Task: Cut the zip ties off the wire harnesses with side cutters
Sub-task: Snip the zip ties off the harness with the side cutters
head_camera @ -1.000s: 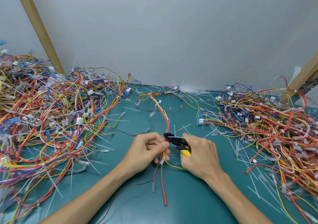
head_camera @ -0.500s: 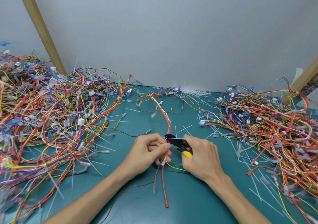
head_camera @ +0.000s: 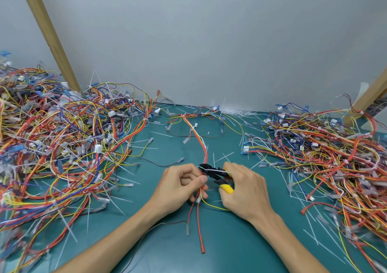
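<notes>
Green mat (head_camera: 230, 243): left hand (head_camera: 180, 186) pinches harness (head_camera: 201, 144), right hand (head_camera: 245, 191) grips side cutters (head_camera: 212, 171) beside it.

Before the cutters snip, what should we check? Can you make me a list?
1. Left hand grips the harness: ok.
2. Right hand holds the cutters: ok.
3. Cutter tips reach the harness just above the left thumb: ok.
4. Blades bite the white zip tie, not a wire: cannot tell, too small.
5. Left thumb clear of the blades: not ok, it looks very close.
</notes>
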Available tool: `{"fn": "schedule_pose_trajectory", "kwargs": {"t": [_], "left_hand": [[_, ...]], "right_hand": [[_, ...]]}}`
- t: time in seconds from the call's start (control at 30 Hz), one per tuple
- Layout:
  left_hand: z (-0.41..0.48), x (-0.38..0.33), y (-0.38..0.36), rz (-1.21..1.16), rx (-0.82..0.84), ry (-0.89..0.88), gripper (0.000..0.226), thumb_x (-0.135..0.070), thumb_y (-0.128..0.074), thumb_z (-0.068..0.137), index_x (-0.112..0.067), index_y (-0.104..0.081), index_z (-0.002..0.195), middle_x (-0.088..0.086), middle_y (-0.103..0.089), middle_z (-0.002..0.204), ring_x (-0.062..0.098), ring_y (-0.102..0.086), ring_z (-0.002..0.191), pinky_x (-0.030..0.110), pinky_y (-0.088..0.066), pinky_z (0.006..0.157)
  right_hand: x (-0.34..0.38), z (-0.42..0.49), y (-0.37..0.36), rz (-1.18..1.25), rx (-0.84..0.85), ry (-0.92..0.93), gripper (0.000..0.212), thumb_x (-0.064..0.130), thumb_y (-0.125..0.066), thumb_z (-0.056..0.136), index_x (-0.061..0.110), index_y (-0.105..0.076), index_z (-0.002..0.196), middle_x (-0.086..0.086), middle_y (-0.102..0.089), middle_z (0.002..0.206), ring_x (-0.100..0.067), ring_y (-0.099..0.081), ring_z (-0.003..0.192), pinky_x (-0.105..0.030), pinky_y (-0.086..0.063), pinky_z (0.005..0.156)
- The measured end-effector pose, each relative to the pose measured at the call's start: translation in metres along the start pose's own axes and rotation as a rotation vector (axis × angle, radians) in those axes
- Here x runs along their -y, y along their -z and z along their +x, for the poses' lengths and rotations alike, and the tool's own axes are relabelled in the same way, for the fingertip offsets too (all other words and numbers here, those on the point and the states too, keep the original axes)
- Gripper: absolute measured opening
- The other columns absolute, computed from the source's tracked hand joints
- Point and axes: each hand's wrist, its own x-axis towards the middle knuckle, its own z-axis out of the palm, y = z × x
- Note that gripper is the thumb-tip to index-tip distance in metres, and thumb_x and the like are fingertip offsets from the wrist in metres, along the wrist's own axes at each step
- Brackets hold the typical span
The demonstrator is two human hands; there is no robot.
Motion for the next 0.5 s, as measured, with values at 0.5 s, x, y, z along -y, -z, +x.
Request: {"fn": "schedule_pose_trajectory", "kwargs": {"t": [0.5], "left_hand": [[-0.0011, -0.0007, -0.0003, -0.001, 0.011, -0.001, 0.016, -0.009, -0.064, 0.093, -0.002, -0.06, 0.079, 0.011, -0.073, 0.073, 0.027, -0.073, 0.064, 0.022, -0.047, 0.046]], "right_hand": [[-0.0013, 0.0003, -0.0023, -0.008, 0.035, -0.009, 0.028, 0.024, -0.058, 0.058, 0.026, -0.033, 0.068, 0.003, -0.05, 0.056, -0.03, -0.047, 0.052, -0.028, -0.023, 0.046]]}}
